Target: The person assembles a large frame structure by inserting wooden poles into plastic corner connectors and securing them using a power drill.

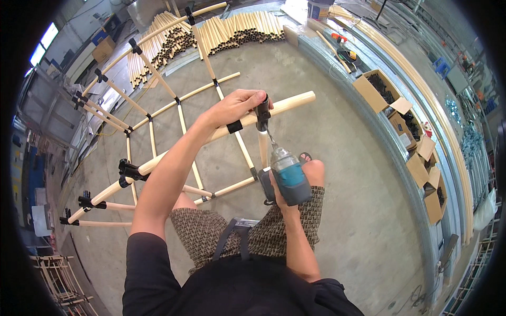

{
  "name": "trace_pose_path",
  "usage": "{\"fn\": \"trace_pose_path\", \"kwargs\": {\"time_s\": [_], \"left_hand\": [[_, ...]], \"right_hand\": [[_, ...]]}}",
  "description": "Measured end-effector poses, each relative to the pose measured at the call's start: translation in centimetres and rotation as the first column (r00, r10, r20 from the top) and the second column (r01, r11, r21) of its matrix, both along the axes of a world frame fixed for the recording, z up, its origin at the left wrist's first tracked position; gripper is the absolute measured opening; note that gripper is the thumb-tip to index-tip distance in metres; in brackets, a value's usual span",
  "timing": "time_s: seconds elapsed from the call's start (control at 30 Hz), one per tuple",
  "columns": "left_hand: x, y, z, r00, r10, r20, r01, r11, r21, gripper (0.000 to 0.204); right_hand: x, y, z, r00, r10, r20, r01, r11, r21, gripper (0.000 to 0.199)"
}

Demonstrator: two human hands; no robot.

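My right hand is wrapped round the grip of a teal and grey cordless impact driver. The driver's bit points up at a black pipe joint, and its tip appears to touch the joint's lower end. My left hand closes over this joint from above, thumb on its top. The joint sits on a long cream pipe near its free end, with an upright pipe below it. Another black joint is on the same pipe beside my left wrist. Both belong to a frame of cream pipes.
Cream pipes lie in stacks at the back. Along the right, open cardboard boxes with black parts stand by metal rails. A second tool lies near the back right. The frame spreads over the concrete floor to my left.
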State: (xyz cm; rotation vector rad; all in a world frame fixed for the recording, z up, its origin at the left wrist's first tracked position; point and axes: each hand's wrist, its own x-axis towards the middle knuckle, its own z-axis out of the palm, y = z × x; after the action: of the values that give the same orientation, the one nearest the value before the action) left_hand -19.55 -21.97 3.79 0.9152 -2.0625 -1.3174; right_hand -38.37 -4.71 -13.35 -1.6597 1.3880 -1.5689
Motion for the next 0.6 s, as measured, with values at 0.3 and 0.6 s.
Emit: {"fn": "trace_pose_path", "kwargs": {"time_s": [0.3,0.6], "left_hand": [[-0.9,0.1,-0.7,0.977,0.142,-0.156,-0.135,0.989,0.053,0.068],[-1.0,0.0,-0.7,0.980,0.153,-0.125,-0.153,0.988,0.005,0.065]], "right_hand": [[-0.6,-0.1,0.5,0.997,0.004,-0.073,-0.007,0.999,-0.036,0.021],[-0.3,0.0,-0.9,0.985,0.072,0.159,-0.108,0.967,0.231,0.019]]}}
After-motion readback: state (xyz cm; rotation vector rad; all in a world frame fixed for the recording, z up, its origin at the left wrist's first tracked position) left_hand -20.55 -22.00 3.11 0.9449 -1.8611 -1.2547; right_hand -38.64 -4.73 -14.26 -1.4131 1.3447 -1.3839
